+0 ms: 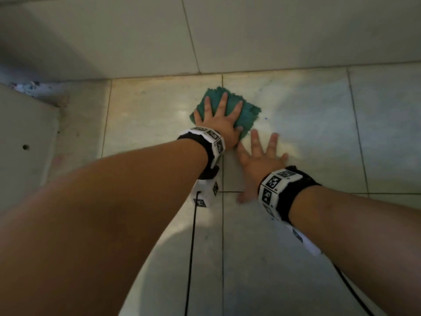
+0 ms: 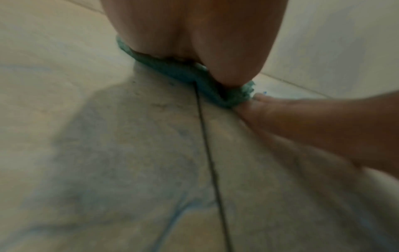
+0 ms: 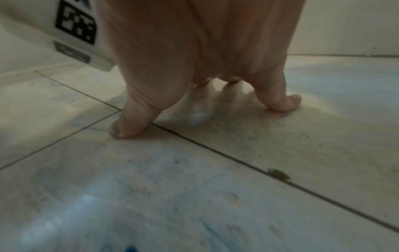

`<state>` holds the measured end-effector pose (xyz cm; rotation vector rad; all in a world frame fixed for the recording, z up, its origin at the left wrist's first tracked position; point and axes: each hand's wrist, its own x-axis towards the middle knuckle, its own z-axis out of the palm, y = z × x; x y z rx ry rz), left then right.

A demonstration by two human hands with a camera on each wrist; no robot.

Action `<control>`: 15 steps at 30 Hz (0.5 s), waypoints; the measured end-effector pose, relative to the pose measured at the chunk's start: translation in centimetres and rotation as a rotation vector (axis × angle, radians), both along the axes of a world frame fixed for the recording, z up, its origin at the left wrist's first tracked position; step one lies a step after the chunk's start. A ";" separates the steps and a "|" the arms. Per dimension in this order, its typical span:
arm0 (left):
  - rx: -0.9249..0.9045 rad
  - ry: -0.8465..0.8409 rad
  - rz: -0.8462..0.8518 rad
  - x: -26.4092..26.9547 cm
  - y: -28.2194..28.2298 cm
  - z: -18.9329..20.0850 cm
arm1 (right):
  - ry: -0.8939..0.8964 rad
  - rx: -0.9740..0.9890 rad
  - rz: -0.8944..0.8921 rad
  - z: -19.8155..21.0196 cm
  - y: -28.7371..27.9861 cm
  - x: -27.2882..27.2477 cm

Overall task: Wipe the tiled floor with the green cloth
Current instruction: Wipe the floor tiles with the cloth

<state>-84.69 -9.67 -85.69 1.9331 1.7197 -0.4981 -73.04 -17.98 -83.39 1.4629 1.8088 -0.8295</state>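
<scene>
1. The green cloth (image 1: 237,110) is lying on the tiled floor (image 1: 307,124), near the wall (image 1: 273,30).
2. The left hand (image 1: 218,124) is pressing it flat, fingers spread.
3. At the cloth's five o'clock, the right hand (image 1: 259,160) is resting splayed on bare tile.

The green cloth (image 1: 243,115) is a fuzzy teal square lying flat on the tiled floor (image 1: 307,124), straddling a dark grout line close to the far wall. The pale, glossy floor tiles show faint bluish smears.
</scene>
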 end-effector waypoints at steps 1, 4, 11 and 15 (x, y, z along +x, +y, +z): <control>0.005 -0.001 -0.003 -0.4 0.1 0.1 | 0.023 0.003 0.005 0.0 -0.4 0.4; 0.010 -0.008 -0.003 -0.2 0.3 0.0 | 0.054 0.010 0.016 0.1 -2.8 2.8; 0.022 -0.043 -0.027 5.9 0.4 0.3 | 0.008 -0.042 -0.007 -0.1 -5.9 5.1; 0.043 -0.074 -0.100 10.2 -1.0 -0.1 | -0.054 -0.069 -0.016 -0.3 -5.6 4.9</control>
